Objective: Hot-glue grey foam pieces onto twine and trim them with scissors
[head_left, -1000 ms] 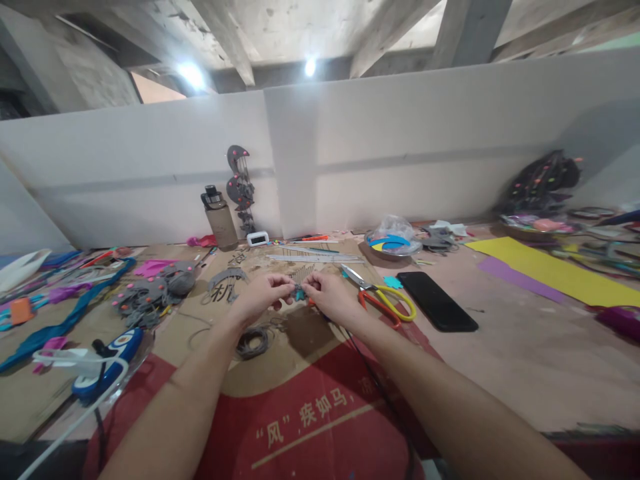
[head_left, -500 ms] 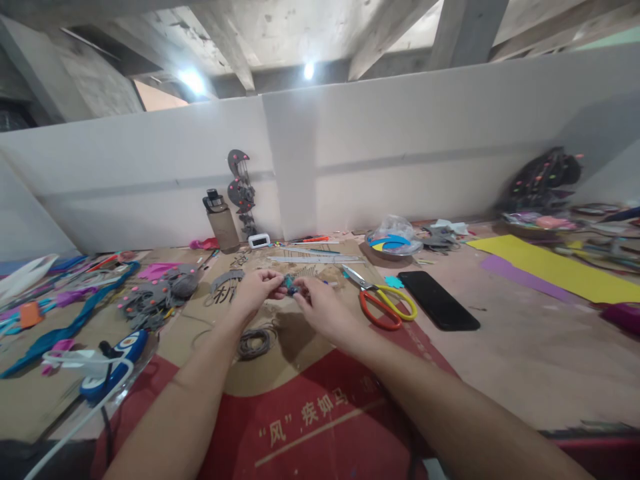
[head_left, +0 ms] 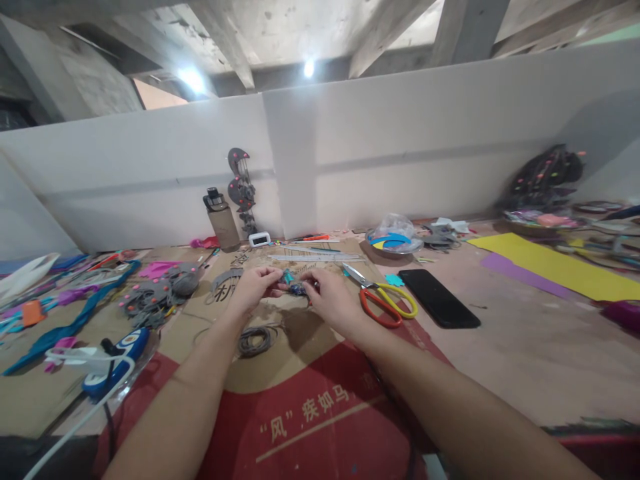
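Observation:
In the head view, a small teal and dark blue piece (head_left: 296, 289) is held between my hands above the cardboard; its exact kind is too small to make out. My left hand (head_left: 256, 289) pinches its left side with closed fingers. On the other side, my right hand (head_left: 327, 295) grips the dark blue end, fingers bent in. Just below my hands lies a coil of grey cord (head_left: 254, 342). Scissors (head_left: 384, 300) with one red and one yellow handle rest right of my right hand, blades partly open.
A black phone (head_left: 440, 299) lies beyond the scissors. Behind my hands are a metal ruler (head_left: 315, 258), a bottle (head_left: 223, 223) and a bowl (head_left: 395, 250) with plastic and blue scraps. Grey pinned pieces (head_left: 160, 293) and a blue glue gun (head_left: 117, 363) with a white cord are at left.
My right hand has shifted slightly right and up, and the two hands are a little farther apart. More of the teal and dark blue piece shows between them.

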A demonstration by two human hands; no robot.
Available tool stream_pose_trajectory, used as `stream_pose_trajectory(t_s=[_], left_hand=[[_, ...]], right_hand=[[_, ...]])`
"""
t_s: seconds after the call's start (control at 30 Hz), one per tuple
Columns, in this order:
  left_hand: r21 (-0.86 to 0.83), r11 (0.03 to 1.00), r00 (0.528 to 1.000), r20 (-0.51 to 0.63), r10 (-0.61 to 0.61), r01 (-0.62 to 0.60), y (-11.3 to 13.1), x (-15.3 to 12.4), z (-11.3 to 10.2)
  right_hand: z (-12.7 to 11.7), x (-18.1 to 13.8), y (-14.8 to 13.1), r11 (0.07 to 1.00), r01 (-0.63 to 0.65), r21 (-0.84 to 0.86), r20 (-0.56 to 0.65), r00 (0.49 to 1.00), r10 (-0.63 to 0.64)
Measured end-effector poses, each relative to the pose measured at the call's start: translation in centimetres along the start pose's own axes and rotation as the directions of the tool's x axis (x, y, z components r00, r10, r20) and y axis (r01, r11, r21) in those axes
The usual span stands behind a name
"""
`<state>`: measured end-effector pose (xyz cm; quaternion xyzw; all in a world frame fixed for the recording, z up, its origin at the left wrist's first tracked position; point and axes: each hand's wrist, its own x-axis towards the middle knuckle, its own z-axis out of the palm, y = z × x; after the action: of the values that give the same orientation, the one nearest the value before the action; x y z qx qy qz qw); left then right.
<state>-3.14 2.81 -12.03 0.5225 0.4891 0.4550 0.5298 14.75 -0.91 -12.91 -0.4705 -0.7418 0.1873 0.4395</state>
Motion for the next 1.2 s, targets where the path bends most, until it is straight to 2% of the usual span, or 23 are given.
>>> stream_pose_trajectory(t_s=[0.3, 0.37, 0.5, 0.6, 0.77, 0.87, 0.93, 1.07, 1.13, 1.2], left_hand=[[0.119, 0.993, 0.999, 0.045, -0.007, 0.001, 0.0, 0.0, -0.2], [0.117, 0.993, 0.999, 0.011, 0.031, -0.032, -0.1, 0.1, -0.3], [0.183, 0.970, 0.978, -0.102, 0.182, -0.161, -0.4, 0.4, -0.4], [0.193, 0.960, 0.964, -0.131, 0.232, -0.205, -0.4, 0.6, -0.3], [-0.010, 0.978, 0.968, -0.150, 0.203, -0.207, -0.2, 0.3, 0.2], [-0.162, 0.970, 0.977, -0.138, 0.161, -0.182, 0.1, 0.1, 0.5], [-0.247, 0.954, 0.980, -0.144, 0.139, -0.172, 0.2, 0.0, 0.6], [-0.373, 0.912, 0.976, -0.191, 0.108, -0.174, 0.6, 0.1, 0.1], [-0.423, 0.889, 0.972, -0.219, 0.090, -0.177, 0.7, 0.3, -0.3], [-0.467, 0.861, 0.964, -0.252, 0.087, -0.200, 0.8, 0.6, -0.9]], right_hand=[[-0.8, 0.4, 0.2, 0.999, -0.016, -0.041, -0.053, 0.999, 0.014], [-0.8, 0.4, 0.1, 0.999, -0.026, -0.037, -0.045, 0.999, 0.024], [-0.4, 0.2, -0.4, 0.999, -0.044, -0.029, 0.000, 0.999, 0.044], [-0.3, -0.2, -0.9, 1.000, -0.016, -0.007, -0.017, 1.000, 0.016], [-0.3, -0.5, -1.5, 0.997, 0.023, 0.071, -0.011, 1.000, -0.023], [0.6, -0.8, -1.4, 0.997, 0.055, 0.051, 0.087, 0.994, -0.060], [1.5, -1.2, -1.3, 0.987, 0.161, -0.024, 0.196, 0.969, -0.154], [1.8, -2.0, -1.9, 0.875, 0.456, -0.164, 0.334, 0.860, -0.385], [0.9, -2.0, -2.4, 0.854, 0.501, -0.142, 0.329, 0.837, -0.437], [-0.5, -1.6, -2.6, 0.893, 0.435, -0.111, 0.239, 0.884, -0.401]])
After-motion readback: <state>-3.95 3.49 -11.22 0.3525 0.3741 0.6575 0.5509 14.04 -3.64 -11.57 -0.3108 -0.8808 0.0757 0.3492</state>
